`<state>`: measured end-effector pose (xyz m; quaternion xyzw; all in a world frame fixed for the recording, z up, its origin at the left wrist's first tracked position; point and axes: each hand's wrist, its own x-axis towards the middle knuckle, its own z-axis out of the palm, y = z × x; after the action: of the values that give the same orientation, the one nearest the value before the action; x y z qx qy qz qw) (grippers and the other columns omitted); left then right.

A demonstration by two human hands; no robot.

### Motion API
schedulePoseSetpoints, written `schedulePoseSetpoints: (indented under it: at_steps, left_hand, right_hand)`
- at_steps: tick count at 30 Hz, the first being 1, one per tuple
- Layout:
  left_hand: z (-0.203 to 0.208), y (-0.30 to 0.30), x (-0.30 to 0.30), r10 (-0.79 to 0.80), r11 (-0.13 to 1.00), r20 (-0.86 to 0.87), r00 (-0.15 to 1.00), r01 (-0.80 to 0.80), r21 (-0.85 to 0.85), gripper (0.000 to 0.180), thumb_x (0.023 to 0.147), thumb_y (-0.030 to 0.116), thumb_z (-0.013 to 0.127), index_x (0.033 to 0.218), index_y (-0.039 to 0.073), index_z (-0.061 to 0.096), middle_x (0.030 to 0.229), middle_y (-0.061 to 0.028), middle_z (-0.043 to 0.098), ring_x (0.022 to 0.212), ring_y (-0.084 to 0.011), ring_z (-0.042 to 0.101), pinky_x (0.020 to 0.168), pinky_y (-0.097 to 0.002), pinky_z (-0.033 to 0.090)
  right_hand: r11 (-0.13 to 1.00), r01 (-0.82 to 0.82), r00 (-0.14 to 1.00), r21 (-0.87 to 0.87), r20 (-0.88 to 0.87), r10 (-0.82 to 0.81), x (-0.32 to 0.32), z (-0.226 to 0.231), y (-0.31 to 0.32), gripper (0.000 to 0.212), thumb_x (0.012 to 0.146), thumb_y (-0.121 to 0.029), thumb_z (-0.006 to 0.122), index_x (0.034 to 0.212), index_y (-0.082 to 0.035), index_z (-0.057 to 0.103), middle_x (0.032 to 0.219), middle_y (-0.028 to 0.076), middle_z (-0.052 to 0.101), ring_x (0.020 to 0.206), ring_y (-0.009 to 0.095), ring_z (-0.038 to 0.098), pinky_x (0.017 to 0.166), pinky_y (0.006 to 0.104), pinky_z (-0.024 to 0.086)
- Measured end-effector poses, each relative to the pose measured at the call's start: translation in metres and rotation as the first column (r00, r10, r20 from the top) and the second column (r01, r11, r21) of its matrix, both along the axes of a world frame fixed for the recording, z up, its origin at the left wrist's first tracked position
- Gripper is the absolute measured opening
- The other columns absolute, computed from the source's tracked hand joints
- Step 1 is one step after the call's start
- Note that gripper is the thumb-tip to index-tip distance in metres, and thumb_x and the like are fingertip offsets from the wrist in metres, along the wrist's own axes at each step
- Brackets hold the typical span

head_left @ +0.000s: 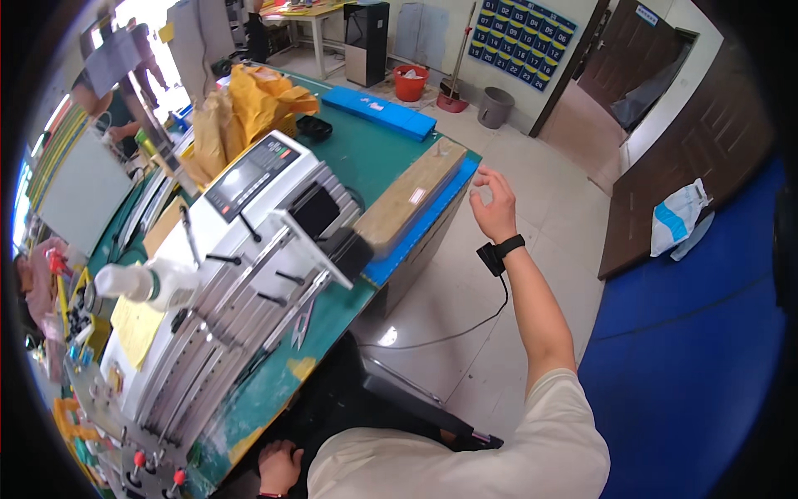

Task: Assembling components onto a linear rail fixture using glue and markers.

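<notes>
My right hand (496,204) is raised over the tiled floor, its fingers apart and nothing in them. It is nearest the end of a long brown cardboard box (407,195), which lies on a blue strip (420,224) along the table's edge. Around the right wrist sits a black band with a small device (490,259), from which a thin cable trails. Low in the picture, my left hand (279,467) rests by the dark seat next to the table. Its fingers are partly hidden, so I cannot tell whether it holds anything.
A white machine (253,179) with a keypad and metal rails fills the green table (362,154). A white bottle (170,284), a pair of pliers (302,323) and yellow bags (262,100) are about it. A black chair (399,387) stands close. Buckets (495,108) are farther off.
</notes>
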<state>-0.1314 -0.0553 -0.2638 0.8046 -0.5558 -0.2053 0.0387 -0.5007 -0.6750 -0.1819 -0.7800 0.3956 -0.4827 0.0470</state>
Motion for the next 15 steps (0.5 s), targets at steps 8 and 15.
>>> schedulePoseSetpoints:
  at_steps: [8,15]
  left_hand:
    - [0.037,-0.037,-0.012,0.001,0.992,-0.035,0.999,0.003,0.123,0.028,0.106,0.028,0.062,0.111,0.003,0.072,0.109,-0.0244,0.073,0.105,-0.0457,0.069,0.093,-0.0545,0.055]
    - [0.018,-0.028,-0.008,-0.004,0.996,0.003,1.0,0.004,0.093,0.029,0.106,0.028,0.063,0.113,0.002,0.072,0.11,-0.0258,0.073,0.107,-0.0458,0.069,0.095,-0.0539,0.055]
  right_hand:
    - [0.991,-0.118,0.993,0.064,0.016,0.117,-0.002,-0.013,-0.045,0.014,0.086,-0.002,0.076,0.097,-0.002,0.066,0.133,0.015,0.071,0.137,0.037,0.064,0.111,0.0458,0.053]
    - [0.988,-0.153,0.988,-0.013,-0.01,0.153,-0.001,-0.013,-0.042,0.008,0.09,0.001,0.073,0.094,-0.001,0.066,0.122,0.014,0.073,0.119,0.035,0.069,0.101,0.0444,0.056]
